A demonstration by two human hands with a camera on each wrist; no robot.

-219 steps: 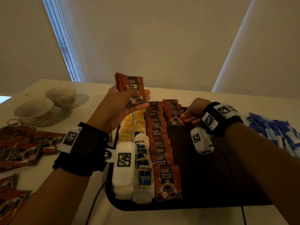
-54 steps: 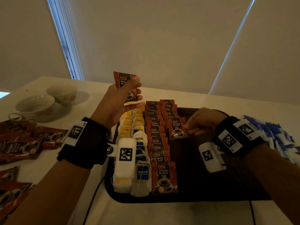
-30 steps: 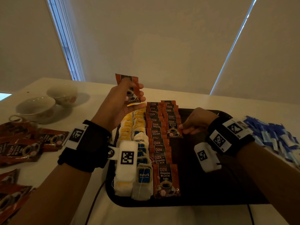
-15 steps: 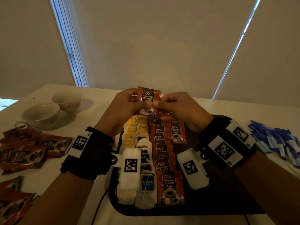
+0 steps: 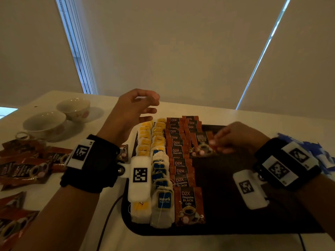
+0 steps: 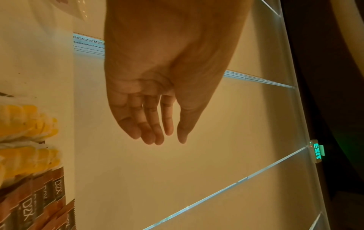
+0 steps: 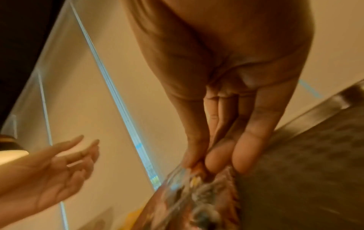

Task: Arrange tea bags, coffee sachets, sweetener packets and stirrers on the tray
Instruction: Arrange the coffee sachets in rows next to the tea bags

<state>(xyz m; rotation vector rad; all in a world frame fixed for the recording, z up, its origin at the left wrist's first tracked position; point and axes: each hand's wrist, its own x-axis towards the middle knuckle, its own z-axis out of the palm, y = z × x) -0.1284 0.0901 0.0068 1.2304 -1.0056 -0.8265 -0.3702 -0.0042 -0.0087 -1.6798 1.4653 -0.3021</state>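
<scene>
A dark tray (image 5: 226,225) holds two rows of tea bags (image 5: 159,178) and two rows of brown coffee sachets (image 5: 179,169). My right hand (image 5: 217,144) pinches the corner of a coffee sachet (image 5: 201,144) at the near end of the second sachet row; its wrist view shows the hand (image 7: 199,168) on the blurred sachet (image 7: 199,207). My left hand (image 5: 145,109) hovers empty above the tray's far left corner, fingers loosely spread. The left hand (image 6: 161,137) holds nothing in its own view, with tea bags (image 6: 25,124) and sachets (image 6: 39,207) below.
Loose coffee sachets (image 5: 27,167) lie on the white table at the left, behind them two cups (image 5: 45,124). A pile of blue sweetener packets (image 5: 322,156) sits to the right of the tray. The tray's right half is bare.
The sachet held up in the left hand passed to the right hand, which carried it down onto the second row. The left hand let go and now hangs empty.
</scene>
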